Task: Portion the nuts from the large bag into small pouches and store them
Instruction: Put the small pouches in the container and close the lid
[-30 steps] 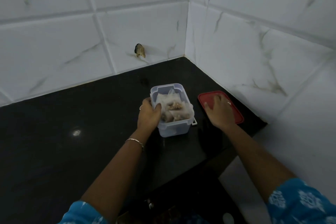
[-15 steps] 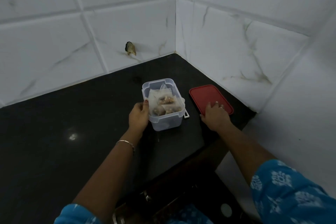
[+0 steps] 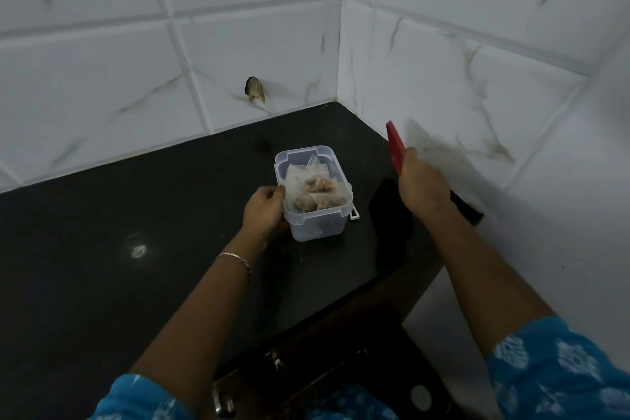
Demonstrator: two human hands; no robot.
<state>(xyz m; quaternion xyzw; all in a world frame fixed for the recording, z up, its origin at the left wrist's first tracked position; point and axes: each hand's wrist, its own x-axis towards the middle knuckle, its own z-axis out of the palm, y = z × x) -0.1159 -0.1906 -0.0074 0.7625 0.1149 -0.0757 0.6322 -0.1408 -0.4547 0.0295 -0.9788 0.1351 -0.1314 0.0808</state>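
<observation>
My left hand curls against the left wall of the clear, round-cornered plastic box, which stands between my hands on the glossy black counter. Crinkly translucent pouches of nuts fill it. My right hand grips the flat red lid, which rises edge-on above its knuckles.
</observation>
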